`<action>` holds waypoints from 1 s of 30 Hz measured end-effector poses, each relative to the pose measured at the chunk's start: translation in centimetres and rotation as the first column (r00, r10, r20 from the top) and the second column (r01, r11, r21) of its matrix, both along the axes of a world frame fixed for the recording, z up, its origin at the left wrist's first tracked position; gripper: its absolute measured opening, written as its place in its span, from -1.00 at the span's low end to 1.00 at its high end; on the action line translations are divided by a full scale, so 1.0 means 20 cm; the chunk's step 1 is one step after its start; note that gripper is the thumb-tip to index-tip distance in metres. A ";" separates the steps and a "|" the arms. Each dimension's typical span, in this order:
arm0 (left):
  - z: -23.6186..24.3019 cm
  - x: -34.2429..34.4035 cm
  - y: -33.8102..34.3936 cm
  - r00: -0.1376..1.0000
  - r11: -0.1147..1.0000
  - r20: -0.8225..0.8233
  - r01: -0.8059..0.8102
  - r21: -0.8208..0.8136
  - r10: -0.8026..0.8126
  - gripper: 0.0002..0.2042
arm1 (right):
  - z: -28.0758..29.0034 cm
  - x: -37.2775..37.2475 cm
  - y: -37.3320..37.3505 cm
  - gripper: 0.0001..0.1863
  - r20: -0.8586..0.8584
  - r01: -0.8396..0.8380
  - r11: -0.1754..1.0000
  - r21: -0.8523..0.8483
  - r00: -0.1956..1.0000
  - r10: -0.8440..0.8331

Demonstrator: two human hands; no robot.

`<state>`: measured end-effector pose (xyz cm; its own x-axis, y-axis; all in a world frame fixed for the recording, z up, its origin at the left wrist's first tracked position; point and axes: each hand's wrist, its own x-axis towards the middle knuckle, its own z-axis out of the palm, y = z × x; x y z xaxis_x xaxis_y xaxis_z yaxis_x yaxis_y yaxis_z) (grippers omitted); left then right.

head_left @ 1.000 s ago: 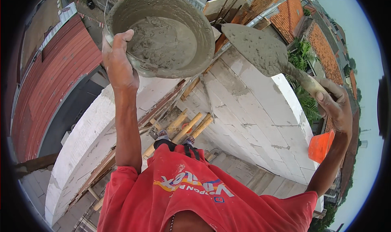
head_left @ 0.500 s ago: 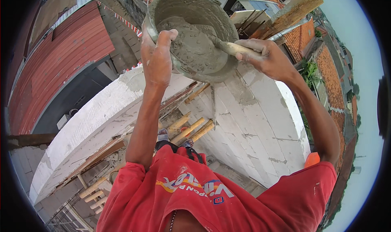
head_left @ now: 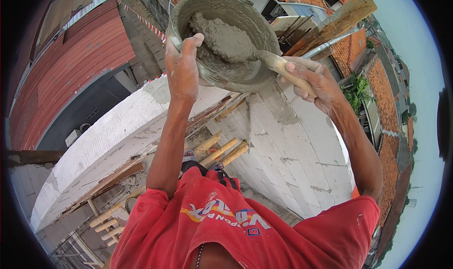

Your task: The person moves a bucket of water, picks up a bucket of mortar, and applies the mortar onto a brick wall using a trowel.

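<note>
A round bucket (head_left: 262, 26) coated in grey mortar is tilted toward me at the top of the view. My left hand (head_left: 183, 73) grips its left rim, thumb over the edge and the fingers behind the wall. In my right hand (head_left: 314, 80) is the wooden handle of a trowel (head_left: 285, 71), fingers wrapped round it. The trowel's blade is hidden under a thick heap of wet mortar (head_left: 224, 37), lifted inside the bucket. More mortar lies smeared along the bucket's bottom and wall.
A white block wall (head_left: 113, 122) curves away on the left, another block wall (head_left: 292, 151) stands on the right. Bamboo poles (head_left: 219, 151) lie below near my feet. A wooden beam (head_left: 337, 23) juts up at right. Red metal roofing (head_left: 85, 66) and tiled roofs lie far below.
My right hand has turned the trowel and raised a heap of mortar from the bucket's contents. My left hand stays on the rim, and the bucket has barely shifted.
</note>
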<state>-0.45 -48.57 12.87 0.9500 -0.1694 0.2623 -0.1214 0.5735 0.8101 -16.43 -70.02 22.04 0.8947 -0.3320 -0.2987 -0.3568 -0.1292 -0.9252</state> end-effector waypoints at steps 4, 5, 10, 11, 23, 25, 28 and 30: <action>-0.03 0.03 0.03 0.999 0.999 -0.031 -0.038 0.009 0.038 -0.50 | 0.11 0.01 -0.01 -0.45 0.082 0.002 0.999 -0.054 0.997 0.002; -0.05 0.04 0.04 0.998 0.999 -0.064 -0.021 -0.029 0.019 -0.49 | 0.14 0.00 -0.01 -0.41 0.088 0.001 0.998 -0.059 0.996 0.004; -0.13 0.08 0.11 0.990 0.996 -0.143 -0.002 -0.089 -0.011 -0.47 | 0.23 -0.14 -0.10 -0.43 0.134 0.054 0.995 -0.083 0.990 -0.042; -0.14 0.06 0.12 0.982 0.993 -0.184 0.008 -0.115 -0.029 -0.48 | 0.25 -0.19 -0.13 -0.43 0.133 0.068 0.995 -0.067 0.989 -0.059; -0.21 0.10 0.15 0.960 0.991 -0.280 -0.054 -0.124 0.017 -0.63 | 0.34 -1.09 -0.40 -0.48 -0.091 0.458 0.886 -0.068 0.882 -0.463; -0.20 0.09 0.16 0.957 0.990 -0.288 -0.056 -0.130 0.016 -0.64 | 0.33 -1.18 -0.46 -0.49 -0.122 0.471 0.878 -0.086 0.870 -0.479; -0.26 0.11 0.16 0.950 0.984 -0.312 -0.061 -0.165 0.007 -0.65 | 0.36 -1.24 -0.59 -0.51 -0.176 0.515 0.843 -0.157 0.825 -0.537; -0.24 0.10 0.16 0.954 0.984 -0.299 -0.054 -0.167 0.002 -0.66 | 0.37 -1.17 -0.68 -0.53 -0.231 0.509 0.833 -0.217 0.803 -0.550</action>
